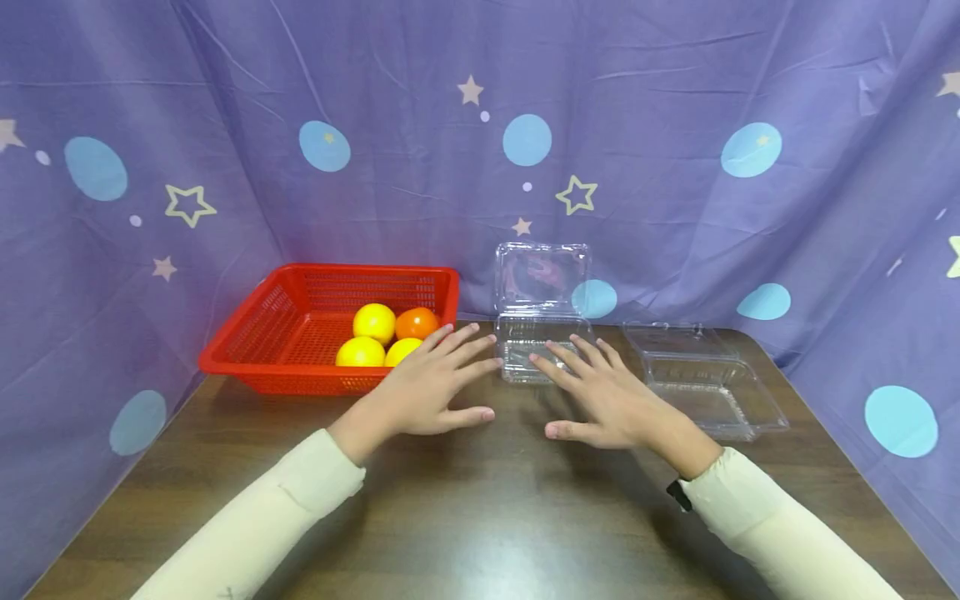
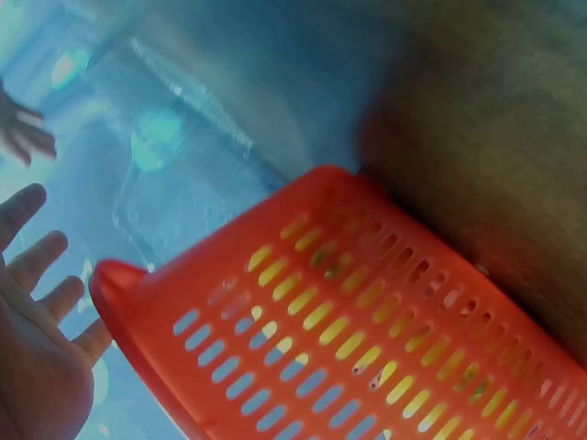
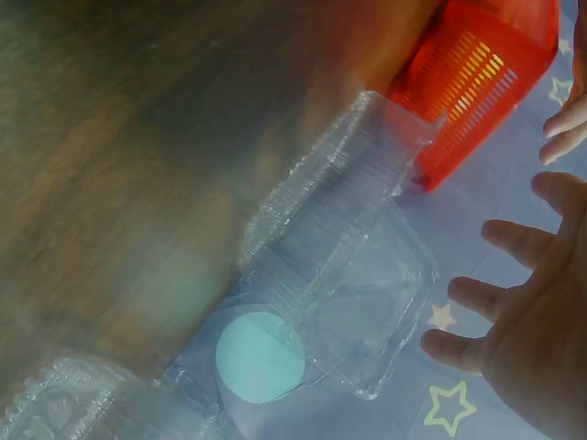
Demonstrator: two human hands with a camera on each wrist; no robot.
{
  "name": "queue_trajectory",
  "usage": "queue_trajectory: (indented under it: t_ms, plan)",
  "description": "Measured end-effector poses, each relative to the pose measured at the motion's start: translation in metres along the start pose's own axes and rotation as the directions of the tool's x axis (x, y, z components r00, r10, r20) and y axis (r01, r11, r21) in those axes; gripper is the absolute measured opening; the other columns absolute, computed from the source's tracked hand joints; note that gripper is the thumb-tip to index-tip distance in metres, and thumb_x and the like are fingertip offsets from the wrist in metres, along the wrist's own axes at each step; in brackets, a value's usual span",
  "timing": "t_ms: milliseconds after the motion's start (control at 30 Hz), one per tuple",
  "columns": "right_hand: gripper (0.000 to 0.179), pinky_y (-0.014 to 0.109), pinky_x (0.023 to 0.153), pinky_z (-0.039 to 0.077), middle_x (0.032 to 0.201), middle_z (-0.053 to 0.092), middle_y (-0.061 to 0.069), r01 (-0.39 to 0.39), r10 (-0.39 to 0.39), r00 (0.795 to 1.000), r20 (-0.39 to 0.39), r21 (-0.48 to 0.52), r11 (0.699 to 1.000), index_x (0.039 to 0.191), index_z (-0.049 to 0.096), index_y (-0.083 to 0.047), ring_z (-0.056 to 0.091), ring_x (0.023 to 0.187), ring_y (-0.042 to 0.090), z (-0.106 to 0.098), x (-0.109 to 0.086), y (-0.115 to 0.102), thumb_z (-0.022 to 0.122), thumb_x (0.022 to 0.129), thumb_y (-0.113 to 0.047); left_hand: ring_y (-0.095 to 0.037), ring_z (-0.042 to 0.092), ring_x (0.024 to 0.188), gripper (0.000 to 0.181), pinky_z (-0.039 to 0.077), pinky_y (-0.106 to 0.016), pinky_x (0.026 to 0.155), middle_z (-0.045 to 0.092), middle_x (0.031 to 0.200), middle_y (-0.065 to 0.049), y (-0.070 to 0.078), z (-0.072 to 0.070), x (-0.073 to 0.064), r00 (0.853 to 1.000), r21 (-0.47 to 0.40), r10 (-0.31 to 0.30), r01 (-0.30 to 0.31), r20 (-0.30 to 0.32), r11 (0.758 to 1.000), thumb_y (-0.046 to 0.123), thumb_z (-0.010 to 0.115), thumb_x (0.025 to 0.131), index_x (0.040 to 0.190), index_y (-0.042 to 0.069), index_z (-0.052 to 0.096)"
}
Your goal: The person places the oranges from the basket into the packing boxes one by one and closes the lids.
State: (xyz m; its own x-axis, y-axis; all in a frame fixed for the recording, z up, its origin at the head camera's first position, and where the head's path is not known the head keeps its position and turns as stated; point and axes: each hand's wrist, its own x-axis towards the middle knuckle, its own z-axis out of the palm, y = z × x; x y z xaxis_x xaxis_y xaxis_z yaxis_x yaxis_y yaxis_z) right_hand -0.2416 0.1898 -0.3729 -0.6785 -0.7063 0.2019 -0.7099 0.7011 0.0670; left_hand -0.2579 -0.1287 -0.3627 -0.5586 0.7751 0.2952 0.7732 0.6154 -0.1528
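Observation:
My left hand [image 1: 429, 385] is held over the table with its fingers spread and nothing in it, overlapping the front right corner of a red plastic basket [image 1: 258, 368]. Inside the basket lie yellow round fruits [image 1: 374, 323] and an orange one [image 1: 417, 323]; the left hand partly covers one yellow fruit. My right hand [image 1: 609, 398], also spread and holding nothing, is between two clear plastic clamshell boxes. One clear box [image 1: 517, 354] stands behind the hands with its lid up; the other clear box [image 1: 712, 408] lies to the right with its lid folded back.
A brown wooden table [image 1: 495, 500] carries everything. Purple cloth [image 1: 420, 108] with stars and dots hangs behind it and along both sides, close to the back of the basket and boxes. The basket's slotted wall [image 2: 303, 312] fills much of the left wrist view.

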Motion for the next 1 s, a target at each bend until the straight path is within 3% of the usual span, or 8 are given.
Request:
queue_trajectory:
  t_ms: [167,300,433,567,733,1000]
  plan:
    - [0.088,0.068,0.116,0.019,0.169,0.023,0.008,-0.014,0.015,1.0,-0.021,0.047,0.999,0.165,0.01,-0.034,0.023,0.151,0.043,-0.002,0.002,0.004,0.048,0.096,-0.071,-0.033,0.033,0.149,0.067,0.026,-0.057,0.119,0.045,0.158,-0.007,-0.011,-0.008,0.004,0.995,-0.026,-0.091,0.09,-0.047,0.996,0.066,0.048,0.098,0.146,0.02,0.058]
    - [0.084,0.066,0.115,0.024,0.168,0.025,0.009,-0.046,0.048,0.999,-0.022,0.072,0.996,0.165,0.014,-0.032,0.028,0.15,0.041,-0.004,0.002,0.01,0.047,0.098,-0.069,-0.036,0.042,0.14,0.053,0.032,-0.057,0.114,0.053,0.15,-0.01,-0.019,-0.014,0.005,0.981,-0.067,-0.185,0.18,-0.066,0.981,0.05,0.058,0.099,0.14,0.016,0.063]
    - [0.078,0.066,0.111,0.03,0.164,0.034,0.012,-0.092,0.098,0.994,-0.051,0.115,0.989,0.164,0.025,-0.026,0.036,0.145,0.042,-0.006,0.003,0.016,0.048,0.1,-0.064,-0.036,0.046,0.135,0.047,0.036,-0.057,0.11,0.055,0.146,-0.011,-0.027,-0.021,0.006,0.952,-0.102,-0.302,0.296,-0.046,0.95,0.04,0.059,0.1,0.14,0.014,0.063]
    - [0.074,0.065,0.109,0.034,0.159,0.041,0.014,-0.144,0.158,0.984,-0.078,0.163,0.976,0.161,0.034,-0.02,0.044,0.138,0.042,-0.008,0.007,0.024,0.05,0.101,-0.059,-0.036,0.047,0.133,0.05,0.04,-0.058,0.105,0.054,0.146,-0.013,-0.037,-0.025,0.006,0.922,-0.112,-0.387,0.385,-0.003,0.916,0.041,0.058,0.1,0.142,0.014,0.06]
    - [0.071,0.063,0.109,0.037,0.151,0.049,0.02,-0.201,0.222,0.97,-0.099,0.186,0.962,0.157,0.04,-0.011,0.05,0.132,0.045,-0.005,0.011,0.034,0.053,0.102,-0.054,-0.038,0.048,0.13,0.053,0.043,-0.058,0.098,0.052,0.148,-0.014,-0.052,-0.03,0.005,0.886,-0.118,-0.462,0.464,0.052,0.878,0.041,0.058,0.1,0.144,0.012,0.057]
    - [0.067,0.062,0.111,0.037,0.146,0.051,0.027,-0.261,0.295,0.949,-0.114,0.24,0.935,0.153,0.043,-0.003,0.05,0.131,0.05,0.004,0.014,0.046,0.066,0.1,-0.036,-0.041,0.046,0.129,0.055,0.041,-0.06,0.101,0.049,0.15,-0.016,-0.075,-0.038,0.003,0.832,-0.05,-0.537,0.547,0.14,0.835,0.038,0.057,0.1,0.147,0.011,0.054]
